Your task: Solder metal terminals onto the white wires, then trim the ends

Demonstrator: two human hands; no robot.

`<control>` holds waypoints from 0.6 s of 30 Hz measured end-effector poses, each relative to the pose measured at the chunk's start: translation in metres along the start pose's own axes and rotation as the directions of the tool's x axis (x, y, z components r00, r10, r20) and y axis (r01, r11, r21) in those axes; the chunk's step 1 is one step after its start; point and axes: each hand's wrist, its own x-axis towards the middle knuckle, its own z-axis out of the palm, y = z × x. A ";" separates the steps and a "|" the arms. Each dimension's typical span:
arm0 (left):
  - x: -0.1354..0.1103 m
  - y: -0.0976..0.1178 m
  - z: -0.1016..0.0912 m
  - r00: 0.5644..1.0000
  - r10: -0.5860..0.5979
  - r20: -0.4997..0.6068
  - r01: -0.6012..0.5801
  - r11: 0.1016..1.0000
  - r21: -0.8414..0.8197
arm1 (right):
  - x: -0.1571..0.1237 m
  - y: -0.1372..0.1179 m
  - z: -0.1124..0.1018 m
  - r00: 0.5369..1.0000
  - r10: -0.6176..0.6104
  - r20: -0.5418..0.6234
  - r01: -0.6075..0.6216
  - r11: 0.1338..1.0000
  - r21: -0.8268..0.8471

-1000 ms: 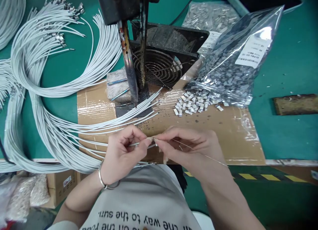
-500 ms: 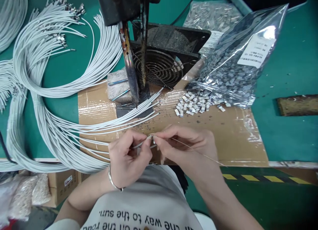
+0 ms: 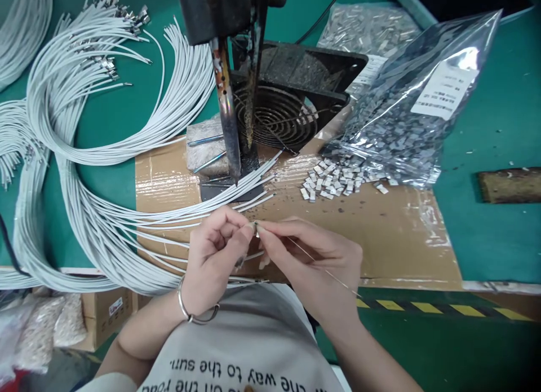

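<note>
Well, on the head view I see the left hand (image 3: 215, 256) pinching a thin white insulated wire (image 3: 250, 230) and the right hand (image 3: 321, 262) pinching a small silvery metal clip (image 3: 255, 227) at its tip, over the front edge of the taped brown cardboard sheet (image 3: 401, 239). I'd hold both tips steady and in line. The fingers hide the joint, and I can't identify the fine silvery strand (image 3: 325, 272) crossing the right hand.

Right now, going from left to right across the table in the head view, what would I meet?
White cables, black fan, clear bag of metal pieces, brown block.
</note>
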 end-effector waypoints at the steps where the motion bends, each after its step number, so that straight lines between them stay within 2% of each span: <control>1: 0.000 0.000 0.000 1.000 -0.015 0.007 0.015 0.999 -0.040 | 0.001 -0.002 -0.001 1.000 -0.013 0.013 0.013 1.000 -0.011; 4: 0.000 0.004 -0.002 0.999 -0.045 0.005 0.045 0.994 -0.095 | 0.004 -0.005 -0.002 1.000 0.002 0.024 -0.001 0.999 -0.040; 7: 0.000 0.007 -0.004 0.998 -0.055 -0.020 0.054 0.997 -0.064 | 0.004 -0.006 -0.006 0.996 0.059 -0.061 -0.063 0.996 -0.068; 10: 0.000 0.008 -0.004 0.998 -0.013 -0.054 0.011 0.999 -0.036 | 0.004 -0.005 -0.011 0.989 0.069 -0.128 -0.077 0.995 -0.057; 13: 0.001 0.008 -0.002 0.995 0.038 -0.088 -0.040 0.999 -0.014 | 0.003 -0.006 -0.013 0.994 0.044 -0.097 -0.049 0.997 -0.053; 18: 0.000 0.009 0.003 0.991 0.052 -0.125 -0.048 0.998 0.032 | 0.002 -0.007 -0.009 0.999 0.013 -0.031 -0.014 0.999 -0.045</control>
